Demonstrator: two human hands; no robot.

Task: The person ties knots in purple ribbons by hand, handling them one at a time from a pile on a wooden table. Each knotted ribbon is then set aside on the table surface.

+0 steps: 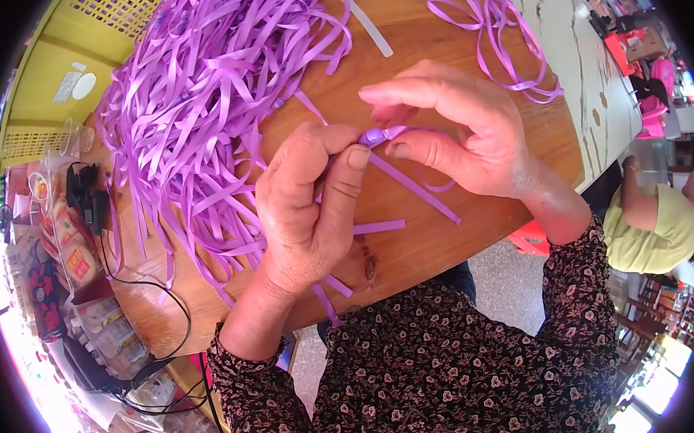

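Note:
My left hand [307,195] is closed, thumb and forefinger pinching a small purple plastic piece [372,138] threaded on a purple ribbon [415,187]. Ribbon tails hang below that pinch over the wooden table. To its right, my right hand [463,130] has thumb and forefinger spread apart, the thumb tip close beside the plastic piece. A stretch of the ribbon runs from the piece into the gap between them; the rear fingers are partly hidden. Left of my hands lies a large heap of purple ribbons [195,107], some with small purple pieces on them.
More ribbon loops [493,24] lie at the far right of the wooden table [388,273], near a white strip [363,21]. A yellow plastic crate [50,67] stands at the far left, above black cables [164,286]. Another person [653,226] sits at the right.

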